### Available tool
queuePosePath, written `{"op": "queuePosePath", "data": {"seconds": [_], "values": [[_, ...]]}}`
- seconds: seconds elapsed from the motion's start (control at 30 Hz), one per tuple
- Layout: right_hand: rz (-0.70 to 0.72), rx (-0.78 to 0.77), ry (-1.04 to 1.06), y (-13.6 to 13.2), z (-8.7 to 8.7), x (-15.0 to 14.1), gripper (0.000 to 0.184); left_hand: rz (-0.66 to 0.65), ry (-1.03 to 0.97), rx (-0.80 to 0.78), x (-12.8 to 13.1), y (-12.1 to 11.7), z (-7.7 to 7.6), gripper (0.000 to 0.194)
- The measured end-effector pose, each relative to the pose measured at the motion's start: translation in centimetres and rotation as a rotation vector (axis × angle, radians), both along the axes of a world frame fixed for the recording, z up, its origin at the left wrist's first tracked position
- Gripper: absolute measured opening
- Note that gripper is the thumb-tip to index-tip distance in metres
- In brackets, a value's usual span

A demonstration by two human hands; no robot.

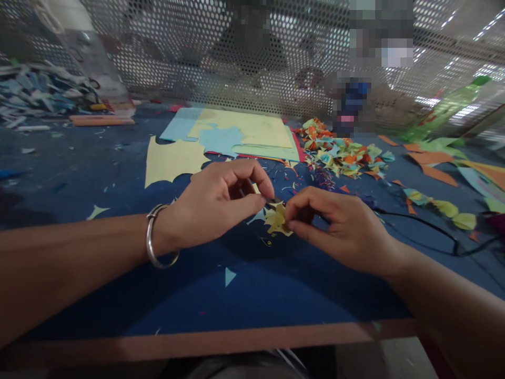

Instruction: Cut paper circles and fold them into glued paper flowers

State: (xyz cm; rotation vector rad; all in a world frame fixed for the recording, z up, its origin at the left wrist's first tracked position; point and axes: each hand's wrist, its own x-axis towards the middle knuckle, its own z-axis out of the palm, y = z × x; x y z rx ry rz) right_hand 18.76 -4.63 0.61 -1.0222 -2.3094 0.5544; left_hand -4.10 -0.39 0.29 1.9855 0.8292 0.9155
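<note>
Left forearm (74, 263) and right forearm (445, 295) cropped, clear bottle (92, 63) cropped, green bottle (445, 109) blurred

single head-worn view, looking forward and down, close above the blue tabletop (189, 300)

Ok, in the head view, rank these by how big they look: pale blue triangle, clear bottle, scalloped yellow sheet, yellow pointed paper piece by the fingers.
Largest to smallest:
1. clear bottle, its top running to the picture's edge
2. scalloped yellow sheet
3. yellow pointed paper piece
4. pale blue triangle
</note>
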Motion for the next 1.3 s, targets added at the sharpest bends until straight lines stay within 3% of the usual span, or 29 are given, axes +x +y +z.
{"op": "queuePosePath", "data": {"seconds": [0.43,1.3], "values": [[-0.09,-0.031,0.084,0.32,0.04,0.51,0.004,-0.042,0.183,0.302,-0.27,-0.93,0.12,0.007],[-0.089,-0.01,0.083,0.34,0.05,0.49,0.006,-0.028,0.223,0.278,-0.21,-0.85,-0.08,0.011]]}}
